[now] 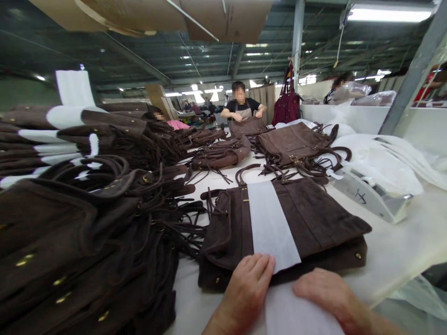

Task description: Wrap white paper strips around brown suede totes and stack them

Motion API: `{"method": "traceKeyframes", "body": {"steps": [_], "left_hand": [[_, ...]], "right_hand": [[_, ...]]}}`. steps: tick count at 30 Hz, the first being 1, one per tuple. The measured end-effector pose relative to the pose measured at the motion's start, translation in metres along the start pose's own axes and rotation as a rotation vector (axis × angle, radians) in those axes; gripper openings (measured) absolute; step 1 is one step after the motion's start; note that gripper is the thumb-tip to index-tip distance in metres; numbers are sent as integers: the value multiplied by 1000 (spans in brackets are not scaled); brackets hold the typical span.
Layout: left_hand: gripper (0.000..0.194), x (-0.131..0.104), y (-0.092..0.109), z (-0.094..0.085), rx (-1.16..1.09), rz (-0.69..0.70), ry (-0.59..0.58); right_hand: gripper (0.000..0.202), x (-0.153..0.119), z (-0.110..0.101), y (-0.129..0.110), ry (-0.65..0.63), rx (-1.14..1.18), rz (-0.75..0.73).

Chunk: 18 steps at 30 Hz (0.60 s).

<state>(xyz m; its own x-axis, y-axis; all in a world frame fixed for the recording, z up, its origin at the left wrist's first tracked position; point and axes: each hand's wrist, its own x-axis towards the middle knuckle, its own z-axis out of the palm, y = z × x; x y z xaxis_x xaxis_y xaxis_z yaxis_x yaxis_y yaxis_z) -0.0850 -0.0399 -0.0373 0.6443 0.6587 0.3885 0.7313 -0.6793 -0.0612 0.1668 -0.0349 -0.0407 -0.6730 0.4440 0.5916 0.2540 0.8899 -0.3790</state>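
A dark brown bag lies flat on the white table, its handles pointing away from me. A strip of white paper runs down over its front, and more white paper shows below the bag's near edge. My left hand lies at the near edge of the bag, fingers together and pressed on the paper; its thumb is hidden. My right hand rests over the right side of the lower paper, its fingers curled together and partly hidden, so its hold is unclear.
Stacked brown bags fill the left side. Further brown bags lie beyond. A white tape dispenser and clear plastic are at right. Across the table a person handles a bag. A maroon bag hangs by a post.
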Motion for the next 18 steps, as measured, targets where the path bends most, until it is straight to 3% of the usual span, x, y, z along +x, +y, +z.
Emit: {"method": "traceKeyframes", "body": {"steps": [3,5,8,12,15,18], "left_hand": [[69,-11,5,-14,-6,13,-157],[75,-14,9,-16,-4,15,-192],[59,-11,13,-7,53,-28,-86],[40,-5,16,5,133,-54,42],[41,-4,15,4,141,-46,74],[42,-7,15,2,144,-49,106]], "right_hand": [[24,-6,7,2,26,45,100],[24,-7,11,0,24,51,97],[24,-7,12,-4,-19,4,-2],[30,-1,-8,-3,-171,-241,-160],[50,3,-20,9,-171,-471,-72],[53,-1,-11,26,-57,-518,55]]}}
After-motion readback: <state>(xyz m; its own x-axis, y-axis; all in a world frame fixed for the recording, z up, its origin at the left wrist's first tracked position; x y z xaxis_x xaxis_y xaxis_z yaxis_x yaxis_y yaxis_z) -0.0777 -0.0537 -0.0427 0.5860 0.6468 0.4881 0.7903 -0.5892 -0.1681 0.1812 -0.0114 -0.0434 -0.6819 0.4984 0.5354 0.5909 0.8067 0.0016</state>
